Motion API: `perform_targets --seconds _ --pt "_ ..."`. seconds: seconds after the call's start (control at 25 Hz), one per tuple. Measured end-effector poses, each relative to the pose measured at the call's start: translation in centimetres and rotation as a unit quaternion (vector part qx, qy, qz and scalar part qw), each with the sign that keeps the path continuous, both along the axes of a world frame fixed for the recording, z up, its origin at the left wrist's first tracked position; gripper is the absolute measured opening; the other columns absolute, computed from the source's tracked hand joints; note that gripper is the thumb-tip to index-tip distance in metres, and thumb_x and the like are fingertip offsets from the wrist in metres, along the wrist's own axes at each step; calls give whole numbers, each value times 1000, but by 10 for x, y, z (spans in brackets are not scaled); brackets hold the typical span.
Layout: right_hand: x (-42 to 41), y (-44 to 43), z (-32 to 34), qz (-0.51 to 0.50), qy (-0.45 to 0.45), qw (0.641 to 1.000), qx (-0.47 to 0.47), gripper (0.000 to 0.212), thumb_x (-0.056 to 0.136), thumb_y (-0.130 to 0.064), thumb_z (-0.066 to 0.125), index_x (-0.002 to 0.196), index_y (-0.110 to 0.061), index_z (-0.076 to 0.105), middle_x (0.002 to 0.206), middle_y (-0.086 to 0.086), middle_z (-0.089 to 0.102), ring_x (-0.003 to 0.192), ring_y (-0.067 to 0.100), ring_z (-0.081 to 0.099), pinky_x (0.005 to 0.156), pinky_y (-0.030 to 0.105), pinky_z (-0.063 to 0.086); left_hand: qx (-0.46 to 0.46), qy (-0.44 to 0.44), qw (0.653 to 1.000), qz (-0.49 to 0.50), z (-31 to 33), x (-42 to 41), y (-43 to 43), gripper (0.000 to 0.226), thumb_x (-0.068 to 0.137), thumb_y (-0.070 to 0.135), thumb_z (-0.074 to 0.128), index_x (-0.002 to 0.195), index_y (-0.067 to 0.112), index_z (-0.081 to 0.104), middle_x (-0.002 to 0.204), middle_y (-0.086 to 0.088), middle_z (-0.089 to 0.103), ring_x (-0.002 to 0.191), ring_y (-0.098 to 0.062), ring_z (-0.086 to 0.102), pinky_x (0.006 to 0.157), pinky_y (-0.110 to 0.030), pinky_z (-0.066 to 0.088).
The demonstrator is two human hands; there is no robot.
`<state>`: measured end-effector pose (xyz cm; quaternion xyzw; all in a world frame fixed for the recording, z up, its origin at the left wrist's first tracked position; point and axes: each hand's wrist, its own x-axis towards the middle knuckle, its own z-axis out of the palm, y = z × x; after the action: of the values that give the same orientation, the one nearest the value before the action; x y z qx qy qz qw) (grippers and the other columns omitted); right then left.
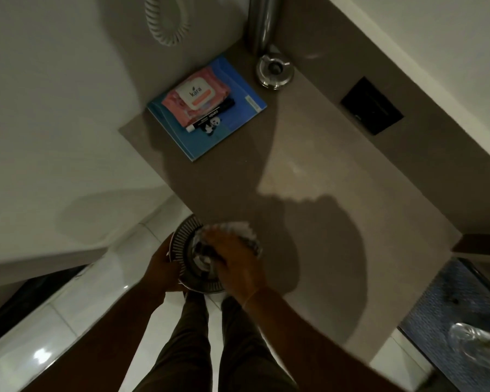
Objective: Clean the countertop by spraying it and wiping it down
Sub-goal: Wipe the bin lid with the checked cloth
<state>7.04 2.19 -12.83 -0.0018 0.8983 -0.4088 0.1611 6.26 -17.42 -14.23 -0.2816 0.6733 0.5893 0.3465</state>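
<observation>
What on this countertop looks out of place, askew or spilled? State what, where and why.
Nothing is spilled or damaged. The blue book lies askew to the countertop edges at its far corner, with a pink wipes pack and a black marker stacked on it, so that corner cannot be wiped yet.

You have two hands in view: your left hand [160, 268] grips one striped plate [186, 250] by its rim, and your right hand [236, 261] presses one crumpled cloth [245, 232] onto it. Beyond your fingers lies one blue book [232, 108], carrying one pink wipes pack [197, 94] and one black marker [210, 117]. Further beyond your fingertips stand one steel ashtray [275, 70] and one metal pipe [262, 21]. Right of your fingers sits one black panel [372, 106]. One coiled cord [164, 19] hangs beyond your left fingers.
</observation>
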Motion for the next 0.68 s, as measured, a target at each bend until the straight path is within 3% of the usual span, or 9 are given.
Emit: perform_targets --seconds 0.08,0.16,0.24,0.32,0.36,0.44,0.52,0.56,0.68 --pt "44 -31 23 -22 -91 987 -130 38 104 -15 60 139 -30 63 137 -14 66 131 -2 59 114 24 48 -18 -23 999 13 7 -3 -1 68 92 -12 55 127 46 56 103 3 69 90 -30 72 70 -53 64" --pt "41 -20 42 -101 -61 982 -145 22 103 -20 62 122 -19 74 102 -29 72 100 -21 64 91 14 55 -7 -4 1000 8 12 -3 -2 67 91 -7 63 115 56 59 107 3 68 90 -30 73 70 -53 64" --pt "-2 30 41 -259 -68 953 -142 20 102 -31 65 100 -15 77 77 -24 75 72 -12 69 70 21 56 -5 32 999 -12 18 -4 -3 66 89 -1 71 103 62 58 109 6 68 97 -30 72 77 -53 62" --pt "-53 90 58 -341 -7 935 -93 31 101 -29 67 98 0 77 83 4 79 71 16 76 64 28 60 2 50 999 -9 22 -3 -3 65 87 -3 72 101 59 56 106 6 69 100 -30 71 80 -50 61" --pt "-81 124 59 -388 24 920 -53 28 98 -20 70 97 7 77 88 18 77 72 23 76 64 29 61 8 50 999 0 22 -2 -2 64 87 -4 71 100 57 57 105 4 70 99 -31 71 77 -49 61" --pt "-137 175 59 -475 54 878 3 24 96 -1 66 116 7 76 110 21 75 94 12 77 86 19 58 12 51 999 13 23 -1 -1 61 88 -4 69 98 55 59 104 1 71 97 -33 71 73 -45 60" --pt "-182 199 45 -439 68 894 48 35 105 -12 57 138 -6 67 136 13 69 128 18 65 108 18 42 14 54 998 23 21 1 -3 59 91 -1 68 98 57 59 104 2 72 95 -29 72 68 -39 61" --pt "-196 204 31 -392 61 914 87 38 106 -22 57 142 -13 66 143 8 66 136 22 58 113 19 36 15 59 998 23 20 2 -4 60 91 0 67 97 59 59 102 4 72 93 -26 72 64 -35 61" --pt "-227 179 6 -298 73 941 140 40 105 -30 57 143 -17 65 144 8 66 138 26 56 117 22 30 20 75 997 17 13 4 -7 62 90 -3 69 102 56 57 98 5 72 91 -23 73 63 -30 60"
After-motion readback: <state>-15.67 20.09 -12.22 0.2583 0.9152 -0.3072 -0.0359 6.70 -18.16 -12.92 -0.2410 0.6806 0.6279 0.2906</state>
